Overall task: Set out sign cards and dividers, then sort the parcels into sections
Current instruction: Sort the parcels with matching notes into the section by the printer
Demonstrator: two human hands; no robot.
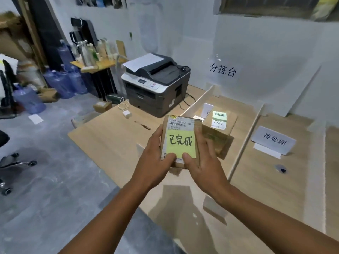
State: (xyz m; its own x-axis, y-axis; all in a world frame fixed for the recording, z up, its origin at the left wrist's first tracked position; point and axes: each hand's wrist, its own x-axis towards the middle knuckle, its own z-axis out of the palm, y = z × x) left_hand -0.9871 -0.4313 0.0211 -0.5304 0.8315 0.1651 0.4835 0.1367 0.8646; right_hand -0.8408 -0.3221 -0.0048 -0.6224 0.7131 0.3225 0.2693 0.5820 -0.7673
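I hold a small brown cardboard parcel (180,129) with a shipping label and a yellow sticky note above the wooden table (113,142). My left hand (156,158) grips its left side and my right hand (203,162) its right side, thumbs on the note. Just behind it a second brown parcel (219,132) with a green-yellow note lies in the middle section. One wooden divider (196,101) runs left of that section, another divider (245,140) right of it. A folded white sign card (273,141) stands in the right section; a small white card (207,110) stands behind the second parcel.
A grey printer (156,85) with a paper sheet on top sits at the table's far left corner. A white charger (126,113) and a pen (143,125) lie in front of it. A paper sign (222,70) hangs on the wall. Water jugs (60,81) and an office chair base (16,162) stand on the floor left.
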